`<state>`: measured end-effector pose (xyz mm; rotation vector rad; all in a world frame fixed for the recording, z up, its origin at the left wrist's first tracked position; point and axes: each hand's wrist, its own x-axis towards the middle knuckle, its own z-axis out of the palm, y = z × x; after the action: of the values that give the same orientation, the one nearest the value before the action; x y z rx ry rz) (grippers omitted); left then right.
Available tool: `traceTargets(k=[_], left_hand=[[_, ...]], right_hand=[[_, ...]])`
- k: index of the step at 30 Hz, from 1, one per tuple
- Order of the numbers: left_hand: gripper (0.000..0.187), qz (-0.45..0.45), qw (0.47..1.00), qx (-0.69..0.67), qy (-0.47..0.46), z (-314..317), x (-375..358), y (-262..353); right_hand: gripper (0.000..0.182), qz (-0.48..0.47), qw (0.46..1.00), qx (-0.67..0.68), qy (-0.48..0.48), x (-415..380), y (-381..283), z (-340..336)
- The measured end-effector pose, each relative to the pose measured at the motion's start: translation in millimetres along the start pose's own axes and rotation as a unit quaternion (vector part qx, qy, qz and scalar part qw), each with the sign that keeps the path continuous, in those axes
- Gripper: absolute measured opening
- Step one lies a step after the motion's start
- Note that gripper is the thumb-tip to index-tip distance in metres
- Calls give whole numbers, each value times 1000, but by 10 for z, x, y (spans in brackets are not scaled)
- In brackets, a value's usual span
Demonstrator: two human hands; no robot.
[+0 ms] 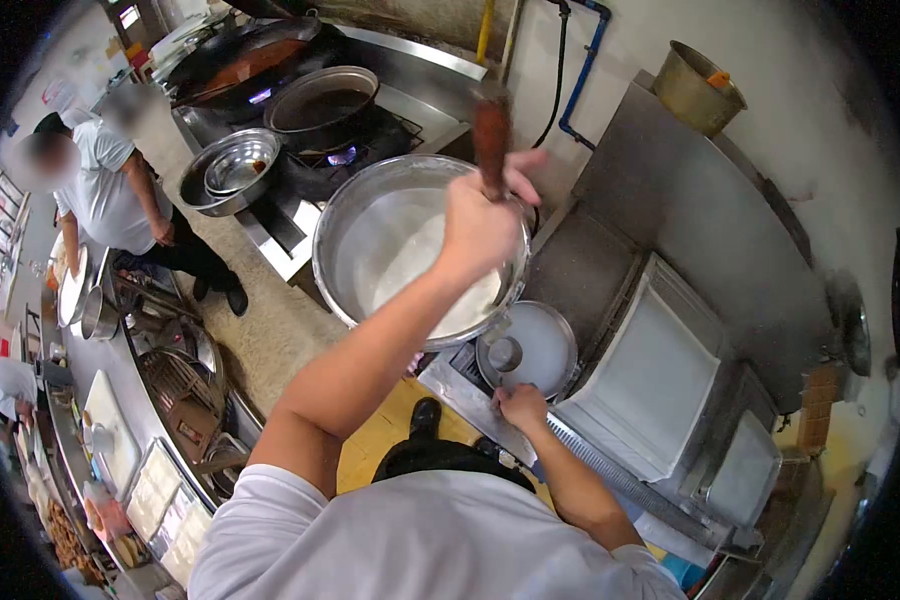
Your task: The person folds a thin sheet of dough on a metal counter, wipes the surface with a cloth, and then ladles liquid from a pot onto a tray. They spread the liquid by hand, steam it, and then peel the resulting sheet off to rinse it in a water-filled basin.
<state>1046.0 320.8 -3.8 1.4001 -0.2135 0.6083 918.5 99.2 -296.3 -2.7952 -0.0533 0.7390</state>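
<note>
My left hand [480, 222] is closed around a brown wooden handle [491, 145] that stands up over a large metal pot [342, 235]. White liquid [410, 250] fills the lower part of this pot; whatever the handle ends in is hidden behind my hand and forearm. Lower right, my right hand [523, 408] is closed at the near rim of a smaller pot [570, 345], which also contains whitish liquid. A small metal cup or ladle [505, 353] lies in that liquid, and my fingers seem to pinch its handle.
Behind the big pot, lit burners [342, 156] stand under a dark pan [322, 100] and a wok [240, 65]. Nested metal bowls [232, 170] are at the left. White-lined trays [650, 360] lie right. A person [120, 180] stands at the left counter; another is farther down.
</note>
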Motion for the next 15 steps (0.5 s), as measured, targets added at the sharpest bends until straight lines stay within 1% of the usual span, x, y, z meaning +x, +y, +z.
traceTargets(k=[2,4,5,8,9,10,11,12,13,14,15], left_hand=[[32,-15,996,-73,58,-164,266,-196],[26,-39,980,-159,110,-357,476,-450],[27,-46,976,-169,131,-454,547,-567],[28,-60,961,-196,188,-709,698,-773],[29,-58,956,-205,203,-782,729,-819],[30,-57,950,-213,219,-863,760,-867],[29,-54,952,-194,230,-958,795,-906],[29,-56,945,-208,246,-1035,815,-890],[28,-58,938,-222,261,-1106,838,-865],[28,-59,930,-235,276,-1186,854,-837],[25,-51,928,-245,277,-1300,867,-854]], right_hand=[[55,43,999,7,11,-22,-143,-32],[53,33,998,20,54,14,-167,42],[52,27,996,27,75,44,-176,96],[43,27,980,151,130,405,87,595],[38,21,968,194,159,488,156,677],[32,15,954,235,187,545,208,714],[26,8,937,275,216,587,279,739],[20,21,910,362,199,604,339,695],[18,33,875,447,182,634,388,621],[22,45,833,527,163,682,400,572],[20,67,804,564,174,581,274,298]])
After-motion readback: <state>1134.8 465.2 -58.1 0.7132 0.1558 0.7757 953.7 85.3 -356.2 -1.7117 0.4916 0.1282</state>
